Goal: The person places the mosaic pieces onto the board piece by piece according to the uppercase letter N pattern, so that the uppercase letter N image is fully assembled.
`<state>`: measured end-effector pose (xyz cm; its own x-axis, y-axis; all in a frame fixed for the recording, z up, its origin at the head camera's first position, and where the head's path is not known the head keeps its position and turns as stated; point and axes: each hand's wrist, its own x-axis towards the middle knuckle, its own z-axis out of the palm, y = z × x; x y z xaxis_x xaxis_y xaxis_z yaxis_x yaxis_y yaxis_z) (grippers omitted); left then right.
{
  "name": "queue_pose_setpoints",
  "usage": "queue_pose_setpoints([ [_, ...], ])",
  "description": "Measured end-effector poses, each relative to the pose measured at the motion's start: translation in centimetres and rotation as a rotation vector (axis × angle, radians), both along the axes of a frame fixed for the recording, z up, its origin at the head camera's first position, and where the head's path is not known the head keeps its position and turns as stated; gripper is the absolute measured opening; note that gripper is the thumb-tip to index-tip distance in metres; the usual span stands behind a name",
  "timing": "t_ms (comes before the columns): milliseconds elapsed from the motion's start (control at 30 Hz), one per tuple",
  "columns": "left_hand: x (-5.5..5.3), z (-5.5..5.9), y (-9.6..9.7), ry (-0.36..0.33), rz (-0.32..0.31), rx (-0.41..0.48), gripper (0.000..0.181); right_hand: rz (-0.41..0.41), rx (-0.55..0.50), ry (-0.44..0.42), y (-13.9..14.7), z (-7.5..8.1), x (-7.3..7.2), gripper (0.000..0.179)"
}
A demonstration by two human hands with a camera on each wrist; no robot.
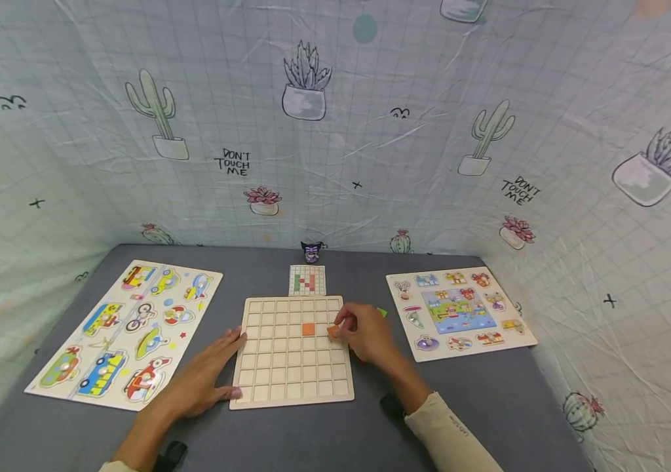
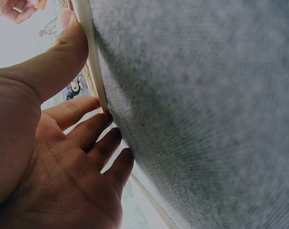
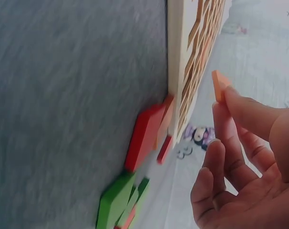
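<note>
A wooden grid board (image 1: 286,367) lies in the middle of the table, with one orange square tile (image 1: 308,329) set in a cell right of centre. Between thumb and fingertip my right hand (image 1: 365,331) pinches another orange tile (image 3: 220,86), held above the board's right side. My left hand (image 1: 202,377) rests along the board's left edge, fingers spread and straight; in the left wrist view the thumb and fingertips touch that edge. Beside the board's right edge, the right wrist view shows red tiles (image 3: 143,138) and green tiles (image 3: 116,200), mostly hidden under my hand in the head view.
Behind the board lies a pattern card (image 1: 307,280) with coloured squares, and a small purple figurine (image 1: 311,252) stands beyond it. A vehicle puzzle board (image 1: 94,344) is on the left. Another picture puzzle board (image 1: 424,347) lies right, near the patterned cloth.
</note>
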<state>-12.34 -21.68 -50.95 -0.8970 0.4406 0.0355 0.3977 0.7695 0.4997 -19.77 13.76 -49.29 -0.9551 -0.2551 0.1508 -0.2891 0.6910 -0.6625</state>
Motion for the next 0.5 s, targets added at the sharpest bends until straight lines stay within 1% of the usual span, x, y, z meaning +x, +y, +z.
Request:
queue_pose_setpoints([
  [267, 0.1, -0.1, -0.1, 0.004, -0.001, 0.001, 0.099, 0.026, 0.015, -0.045, -2.1, -0.2, 0.5, 0.013],
  [433, 0.0, -0.1, -0.1, 0.003, -0.002, 0.007, 0.098, 0.022, 0.022, -0.088, -3.1, -0.4, 0.6, 0.014],
  [500, 0.0, 0.0, -0.1, 0.001, -0.001, 0.006, 0.098, 0.022, 0.03, -0.084, -3.4, -0.5, 0.5, 0.016],
])
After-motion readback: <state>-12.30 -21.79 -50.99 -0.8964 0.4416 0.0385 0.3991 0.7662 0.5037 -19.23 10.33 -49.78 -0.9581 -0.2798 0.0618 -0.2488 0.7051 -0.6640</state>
